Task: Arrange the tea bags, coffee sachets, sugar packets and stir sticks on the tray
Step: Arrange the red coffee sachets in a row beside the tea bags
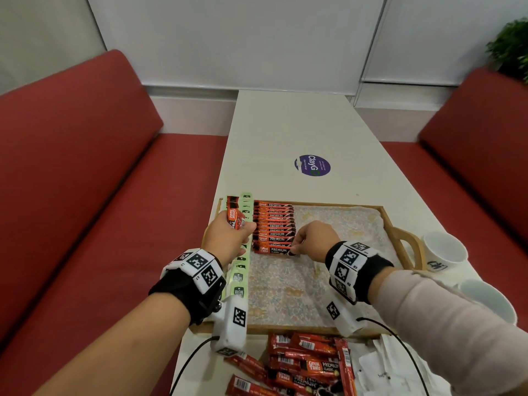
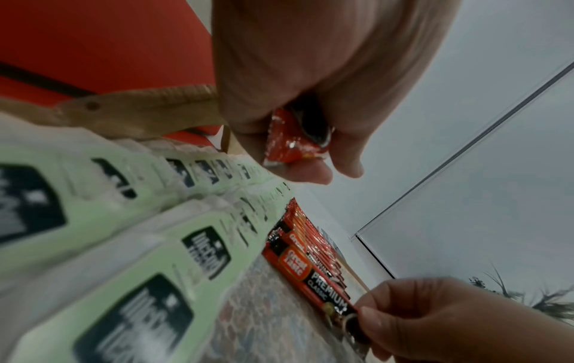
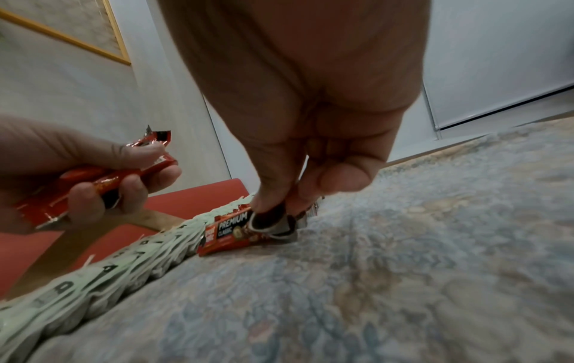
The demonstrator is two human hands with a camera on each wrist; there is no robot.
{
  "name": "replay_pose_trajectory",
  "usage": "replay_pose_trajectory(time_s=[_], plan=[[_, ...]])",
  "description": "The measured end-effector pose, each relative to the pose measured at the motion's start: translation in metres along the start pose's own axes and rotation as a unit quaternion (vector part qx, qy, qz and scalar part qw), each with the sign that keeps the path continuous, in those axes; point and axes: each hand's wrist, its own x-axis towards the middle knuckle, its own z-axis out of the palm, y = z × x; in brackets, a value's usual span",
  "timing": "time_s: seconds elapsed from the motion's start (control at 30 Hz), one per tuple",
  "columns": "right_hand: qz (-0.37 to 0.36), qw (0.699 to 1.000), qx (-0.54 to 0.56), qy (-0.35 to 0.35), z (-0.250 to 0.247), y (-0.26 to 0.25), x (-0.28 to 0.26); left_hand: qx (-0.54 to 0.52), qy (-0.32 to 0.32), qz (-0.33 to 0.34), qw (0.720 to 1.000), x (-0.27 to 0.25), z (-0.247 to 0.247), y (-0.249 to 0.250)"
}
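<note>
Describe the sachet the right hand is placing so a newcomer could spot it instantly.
Find the wooden tray with its floral cloth; beside the green tea bags along its left edge lies a row of red coffee sachets. The target sachet is the nearest one. Unlike its overlapped neighbours, its whole face shows, and the right hand pinches its right end.

Red bench seats (image 1: 85,167) flank white tabletop (image 1: 285,124). Purple round sticker (image 1: 312,165) beyond the fingers; two white mugs (image 1: 444,250) to their right. Green plant (image 1: 511,47) far right.

red coffee sachets (image 1: 273,227) overlapped beside green tea bags (image 1: 239,277), wooden tray (image 1: 400,224)
</note>
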Motion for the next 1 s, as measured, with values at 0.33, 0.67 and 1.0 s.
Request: replay_pose_trajectory(time_s=[0.33,0.67,1.0], plan=[[0.032,0.997,-0.071,0.013,0.011,-0.008,0.009,-0.075,-0.025,-0.060,0.995,-0.002,0.001,0.004],[-0.038,0.999,-0.024,0.029,-0.002,-0.016,-0.008,-0.191,-0.074,-0.176,0.963,-0.012,-0.002,0.019],[-0.141,0.977,0.156,0.032,-0.004,-0.043,-0.027,0.064,-0.186,0.009,0.980,-0.036,0.005,0.020]])
